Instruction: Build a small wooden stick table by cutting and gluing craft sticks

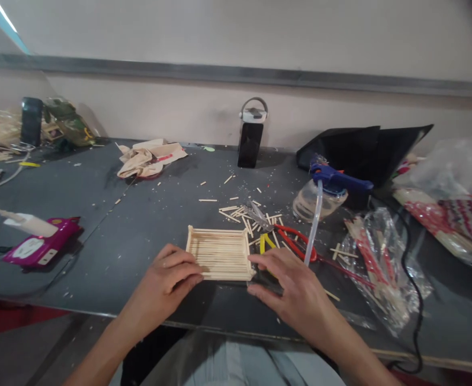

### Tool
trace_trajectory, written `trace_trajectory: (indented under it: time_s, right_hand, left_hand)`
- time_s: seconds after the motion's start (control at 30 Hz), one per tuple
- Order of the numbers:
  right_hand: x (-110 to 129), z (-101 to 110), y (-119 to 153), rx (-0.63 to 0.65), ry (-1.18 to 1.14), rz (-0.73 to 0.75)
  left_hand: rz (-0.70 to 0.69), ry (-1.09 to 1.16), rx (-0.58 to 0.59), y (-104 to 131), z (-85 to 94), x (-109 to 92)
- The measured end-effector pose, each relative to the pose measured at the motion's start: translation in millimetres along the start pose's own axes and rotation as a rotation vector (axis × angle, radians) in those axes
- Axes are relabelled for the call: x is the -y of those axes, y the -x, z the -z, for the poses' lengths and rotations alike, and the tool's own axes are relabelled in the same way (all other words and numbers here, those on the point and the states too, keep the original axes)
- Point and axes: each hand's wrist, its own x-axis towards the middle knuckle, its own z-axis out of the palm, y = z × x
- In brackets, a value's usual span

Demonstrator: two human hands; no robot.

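Observation:
A shallow rectangular tray of thin wooden sticks (222, 254) lies on the grey table near its front edge, low walls around a slatted bottom. My left hand (173, 276) is closed on the tray's front left corner, thumb and fingers pressed together there. At the tray's right end is my right hand (282, 279), its thumb and fingers apart, the fingertips by the right wall. Loose short sticks (231, 212), pliers with red handles (296, 241) and a yellow-handled tool (267, 244) lie just behind and beside my right hand.
A blue glue gun (340, 179) rests on a clear container (312, 203) at the right. Plastic bags of sticks (380, 262) and a black cable (410, 279) lie farther right. A phone (251, 145) leans on a bottle (254, 113). Crumpled cloth (149, 158) and a magenta power strip (45, 246) are left.

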Motion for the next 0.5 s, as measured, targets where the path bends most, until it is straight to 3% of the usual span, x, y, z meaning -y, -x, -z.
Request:
trace_trajectory:
  time_s: [0.5]
  right_hand:
    - [-5.5,-18.8,4.8,-0.043,-0.063,0.017]
  left_hand:
    - [0.018,0.024,0.003,0.7,-2.0,0.8]
